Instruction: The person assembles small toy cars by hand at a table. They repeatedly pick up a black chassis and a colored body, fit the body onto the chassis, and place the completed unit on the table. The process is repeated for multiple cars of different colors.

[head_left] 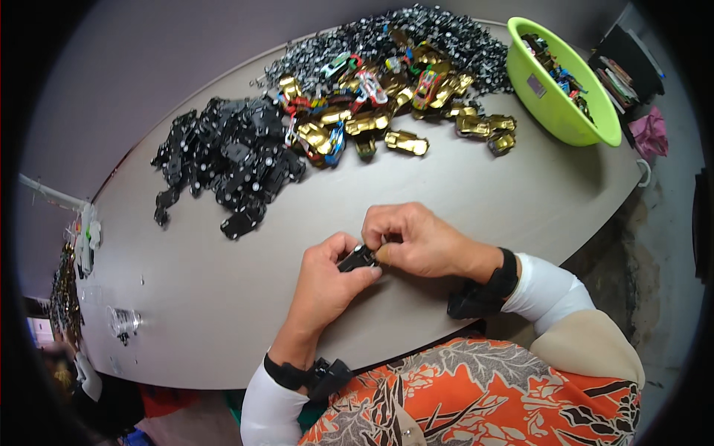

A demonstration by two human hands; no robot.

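Observation:
Close to the front edge of the table, my left hand (321,284) is closed round a small black toy car chassis (355,260), thumb on the near side. At the chassis's right end my right hand (422,241) has its thumb and fingers pinched together. Whatever is between those fingertips is too small and hidden to make out. Beyond my hands, to the left, lies a heap of black toy car chassis (238,152). Next to it are toy car bodies (407,143), some showing gold undersides, others coloured tops.
A mound of small black and silver wheel parts (468,48) spreads along the far edge. The lime-green basin (550,123) at far right holds more car bodies. A clear plastic cup (123,321) stands at left on the grey table (216,297). Another person (82,383) sits at lower left.

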